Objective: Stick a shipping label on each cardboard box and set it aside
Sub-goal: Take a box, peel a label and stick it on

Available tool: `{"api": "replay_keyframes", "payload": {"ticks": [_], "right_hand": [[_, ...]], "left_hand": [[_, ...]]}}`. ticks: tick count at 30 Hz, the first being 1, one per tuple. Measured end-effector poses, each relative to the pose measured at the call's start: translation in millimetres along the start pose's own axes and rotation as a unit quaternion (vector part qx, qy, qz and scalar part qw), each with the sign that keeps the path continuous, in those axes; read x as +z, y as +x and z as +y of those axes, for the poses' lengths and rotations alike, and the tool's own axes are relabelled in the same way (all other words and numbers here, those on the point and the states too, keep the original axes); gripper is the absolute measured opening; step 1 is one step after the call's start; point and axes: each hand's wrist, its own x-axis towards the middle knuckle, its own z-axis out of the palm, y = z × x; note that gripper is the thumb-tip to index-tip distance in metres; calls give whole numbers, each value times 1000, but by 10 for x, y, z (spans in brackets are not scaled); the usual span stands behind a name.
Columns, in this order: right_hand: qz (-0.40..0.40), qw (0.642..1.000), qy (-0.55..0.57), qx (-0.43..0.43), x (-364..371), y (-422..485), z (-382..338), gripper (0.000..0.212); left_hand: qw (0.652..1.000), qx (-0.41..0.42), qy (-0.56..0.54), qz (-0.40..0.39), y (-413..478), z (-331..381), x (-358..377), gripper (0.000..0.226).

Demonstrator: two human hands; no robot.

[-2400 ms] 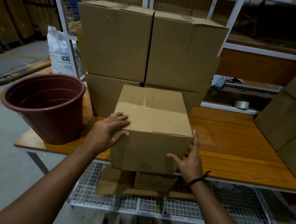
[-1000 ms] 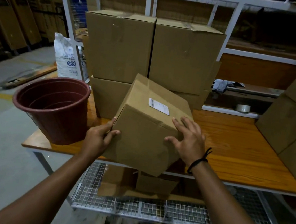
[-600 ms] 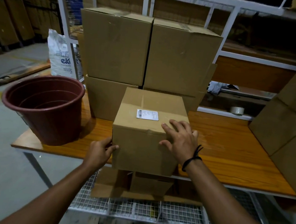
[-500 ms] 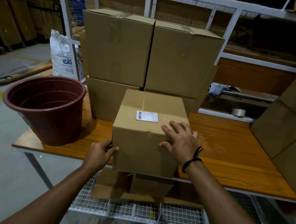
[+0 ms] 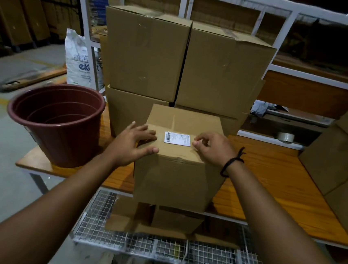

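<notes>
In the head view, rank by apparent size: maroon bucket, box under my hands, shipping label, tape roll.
1. box and maroon bucket: about alike; the box is nearer, so unranked.
2. shipping label
3. tape roll: smallest, but farthest away.

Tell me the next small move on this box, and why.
Probably sweep the right hand across the label to press it flat: it already lies on the box top, right fingertips at its edge, left hand flat beside it.

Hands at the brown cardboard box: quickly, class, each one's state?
Left hand: open, flat on the brown cardboard box.
Right hand: curled beside the white barcode label; grip cannot be told.
</notes>
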Motion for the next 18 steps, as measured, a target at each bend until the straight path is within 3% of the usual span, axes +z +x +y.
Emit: {"api": "replay_keyframes", "payload": {"ticks": [2, 9, 18], "right_hand": [[-40, 998, 39, 15, -32, 141, 3, 29], [-168, 986, 9, -12, -146, 474, -240, 48], [-191, 981, -13, -12, -84, 565, -235, 42]], "left_hand": [[1000, -13, -3, 14, 15, -13, 45, 83], [999, -6, 1, 46, -63, -12, 58, 76], [997, -14, -13, 73, -74, -20, 149, 66]]}}
